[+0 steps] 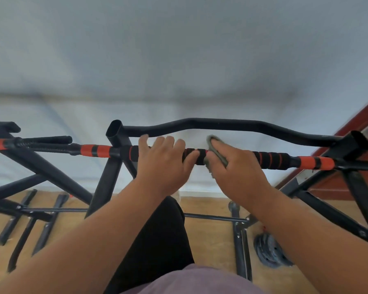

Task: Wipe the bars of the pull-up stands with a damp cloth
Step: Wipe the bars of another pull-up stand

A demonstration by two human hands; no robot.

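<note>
A black pull-up bar with orange bands and ribbed foam grips (274, 159) runs across the middle of the view. My left hand (164, 164) is wrapped around the foam grip left of centre. My right hand (236, 168) presses a grey-green cloth (212, 143) around the same bar, just right of the left hand. A curved black upper bar (221, 123) runs behind it, joined to black upright posts (115, 136). A second stand's bar with an orange band (0, 144) reaches in from the left.
A white wall stands close behind the bars. Below lie a wooden floor, the stands' black base legs (241, 247) and a dark weight plate (268, 251). A red-brown door frame (348, 132) is at the right. My dark trouser leg (157, 240) stands under the bar.
</note>
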